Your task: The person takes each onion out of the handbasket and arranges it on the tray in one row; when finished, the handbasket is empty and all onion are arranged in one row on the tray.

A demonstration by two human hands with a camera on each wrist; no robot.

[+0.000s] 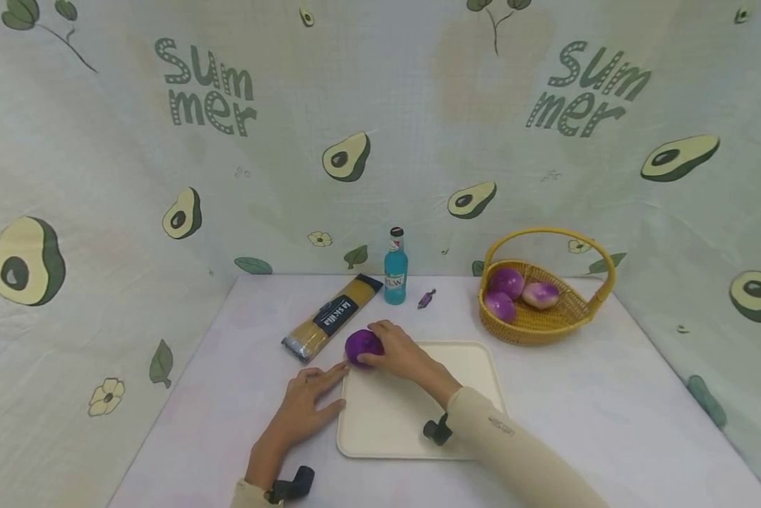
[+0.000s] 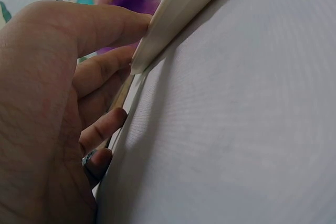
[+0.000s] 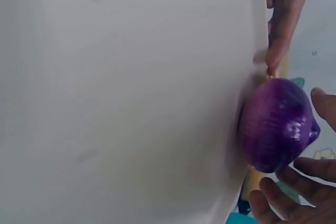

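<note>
A glossy purple onion [image 1: 363, 348] sits at the far left corner of a cream tray [image 1: 418, 430]. My right hand [image 1: 401, 351] arches over it, thumb on the near side and fingers on the far side. In the right wrist view the onion [image 3: 275, 125] has a fingertip against or very near its lower edge, while the thumb stands slightly apart from it. My left hand [image 1: 307, 403] lies flat beside the tray's left edge, fingers extended. In the left wrist view its thumb [image 2: 126, 23] and forefinger touch the tray's rim.
A pack of spaghetti [image 1: 332, 319] lies beyond the left hand. Behind stand a blue bottle [image 1: 395, 271] and a small wrapped candy [image 1: 426, 299]. At the back right, a yellow wicker basket [image 1: 533, 334] with a tall handle holds three purple onions. A printed cloth hangs behind the table.
</note>
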